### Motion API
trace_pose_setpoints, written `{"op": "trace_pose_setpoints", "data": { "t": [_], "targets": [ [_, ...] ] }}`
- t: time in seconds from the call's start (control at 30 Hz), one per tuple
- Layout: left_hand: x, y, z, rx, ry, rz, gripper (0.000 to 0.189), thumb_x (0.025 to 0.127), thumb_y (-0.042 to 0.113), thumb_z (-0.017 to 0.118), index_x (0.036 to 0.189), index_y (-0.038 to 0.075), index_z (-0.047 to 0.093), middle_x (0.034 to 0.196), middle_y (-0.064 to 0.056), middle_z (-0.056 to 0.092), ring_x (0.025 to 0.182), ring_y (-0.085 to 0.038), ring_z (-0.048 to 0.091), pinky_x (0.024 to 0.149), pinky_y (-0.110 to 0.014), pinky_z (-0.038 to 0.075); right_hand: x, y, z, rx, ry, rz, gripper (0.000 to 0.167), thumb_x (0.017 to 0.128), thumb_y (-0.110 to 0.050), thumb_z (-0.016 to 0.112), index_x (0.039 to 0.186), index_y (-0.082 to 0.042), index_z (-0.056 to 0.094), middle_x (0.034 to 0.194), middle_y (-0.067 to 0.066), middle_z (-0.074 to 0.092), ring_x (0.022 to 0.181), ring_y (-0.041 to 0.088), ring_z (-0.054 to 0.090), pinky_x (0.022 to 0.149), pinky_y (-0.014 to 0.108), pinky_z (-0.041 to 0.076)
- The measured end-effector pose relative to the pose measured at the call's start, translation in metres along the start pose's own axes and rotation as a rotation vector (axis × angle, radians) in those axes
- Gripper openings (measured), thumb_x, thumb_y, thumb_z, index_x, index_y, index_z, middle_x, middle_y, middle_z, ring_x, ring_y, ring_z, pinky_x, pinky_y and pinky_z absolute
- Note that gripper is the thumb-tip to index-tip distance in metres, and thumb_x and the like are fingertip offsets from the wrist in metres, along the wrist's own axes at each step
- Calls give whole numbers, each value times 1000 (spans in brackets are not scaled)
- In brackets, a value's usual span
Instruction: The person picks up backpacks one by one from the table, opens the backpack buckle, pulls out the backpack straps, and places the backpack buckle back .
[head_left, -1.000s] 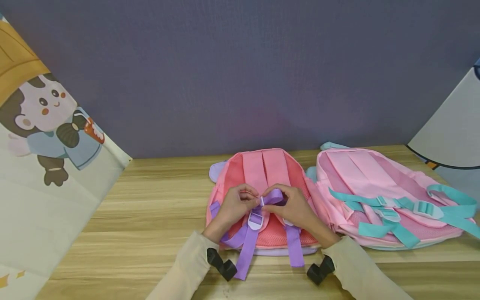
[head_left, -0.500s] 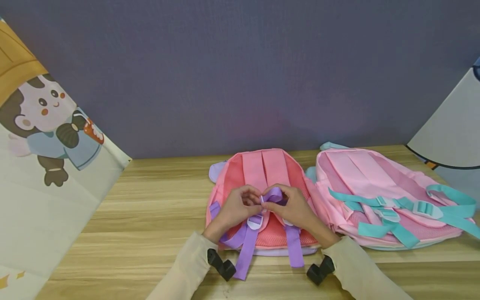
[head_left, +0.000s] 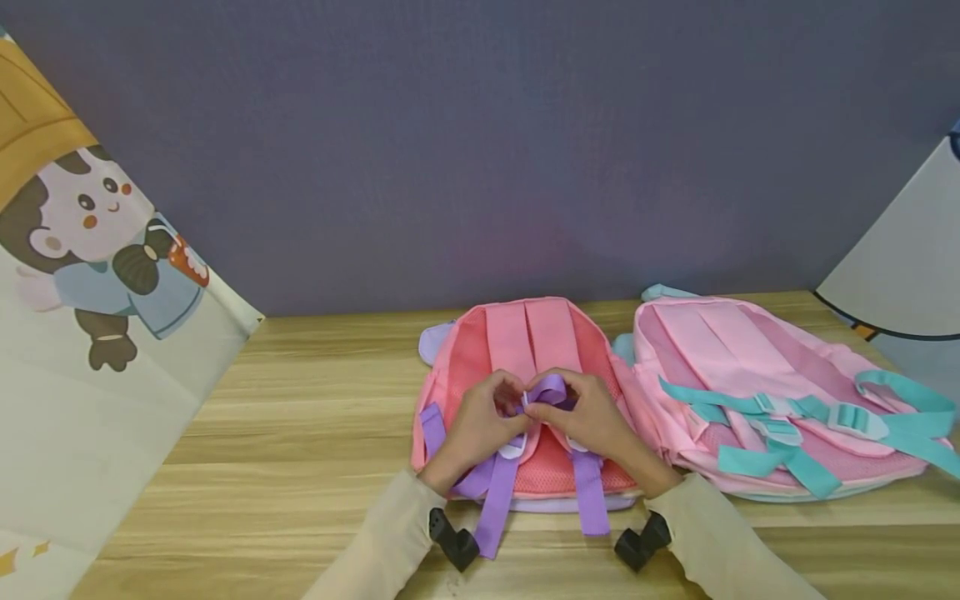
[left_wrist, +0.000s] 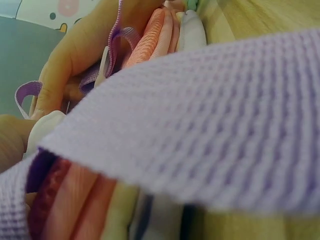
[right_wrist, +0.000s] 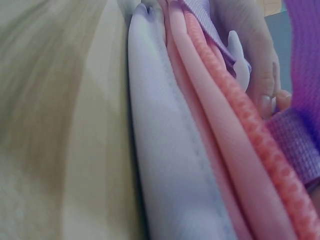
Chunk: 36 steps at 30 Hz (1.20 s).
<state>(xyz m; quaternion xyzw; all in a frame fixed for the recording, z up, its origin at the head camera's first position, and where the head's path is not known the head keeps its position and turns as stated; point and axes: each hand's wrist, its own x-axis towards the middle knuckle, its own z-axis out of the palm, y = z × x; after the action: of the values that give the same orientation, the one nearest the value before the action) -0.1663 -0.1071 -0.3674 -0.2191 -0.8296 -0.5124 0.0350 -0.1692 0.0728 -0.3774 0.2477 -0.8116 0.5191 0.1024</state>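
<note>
A coral-pink backpack (head_left: 461, 346) lies flat on the table, its strap side facing up. Over its middle my two hands meet at a small pale buckle (head_left: 526, 401) threaded with purple webbing strap (head_left: 552, 386). My right hand (head_left: 596, 421) pinches the buckle between thumb and fingers, with the strap looped inside its curl. From the left, my left hand (head_left: 480, 423) grips the strap at the buckle; its fingertips are partly hidden. Below hang two loose strap ends, one with a white adjuster (head_left: 513, 448) half covered by my left hand. Blurred purple webbing (left_wrist: 200, 125) crosses the left wrist view.
A lighter pink backpack (head_left: 750, 333) with teal straps (head_left: 817, 479) lies against the right side of the coral one. The wooden table (head_left: 315, 400) extends to the left. A dark grey panel (head_left: 480, 150) stands behind, and printed cartoon sheets flank it.
My left hand has shifted slightly right and closed in on the buckle, covering more of the adjuster below. My right hand stays almost still, holding the looped strap.
</note>
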Motion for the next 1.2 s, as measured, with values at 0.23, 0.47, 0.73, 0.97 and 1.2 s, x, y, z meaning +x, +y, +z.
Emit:
{"op": "trace_pose_setpoints", "data": {
  "t": [0.23,0.47,0.73,0.97,1.2],
  "targets": [
    [-1,-1,0,8,-10,1,26,74,3,72,96,4,59,85,-12,66,75,-16,59,65,-20,47,0,0,0,49,11,-16,22,81,-7,74,101,-6,68,93,8,70,79,4,56,68,20,48],
    [0,-2,0,0,-15,-3,25,77,6,73,97,6,59,84,-9,68,73,-10,57,65,-20,47,0,1,-1,58,14,-17,22,82,-6,72,103,-4,67,94,11,69,79,4,56,69,20,49],
    [0,-3,1,-9,-21,-34,24,79,8,72,99,7,58,86,-6,69,73,-7,56,67,-21,47,1,0,-1,122,50,11,21,83,-3,70,104,-2,66,96,15,67,79,5,55,67,19,46],
    [0,-3,1,-4,-16,-1,24,79,10,74,97,7,58,85,-6,68,73,-8,56,67,-20,47,3,-5,-6,150,74,10,18,85,-4,69,102,0,65,93,4,65,78,3,53,66,17,46],
    [0,-3,0,-5,-21,17,24,79,9,75,95,6,57,84,-7,67,71,-7,55,66,-20,47,5,-7,-13,149,92,7,20,84,-3,70,102,0,64,93,-10,63,81,4,54,71,14,46]
  ]
}}
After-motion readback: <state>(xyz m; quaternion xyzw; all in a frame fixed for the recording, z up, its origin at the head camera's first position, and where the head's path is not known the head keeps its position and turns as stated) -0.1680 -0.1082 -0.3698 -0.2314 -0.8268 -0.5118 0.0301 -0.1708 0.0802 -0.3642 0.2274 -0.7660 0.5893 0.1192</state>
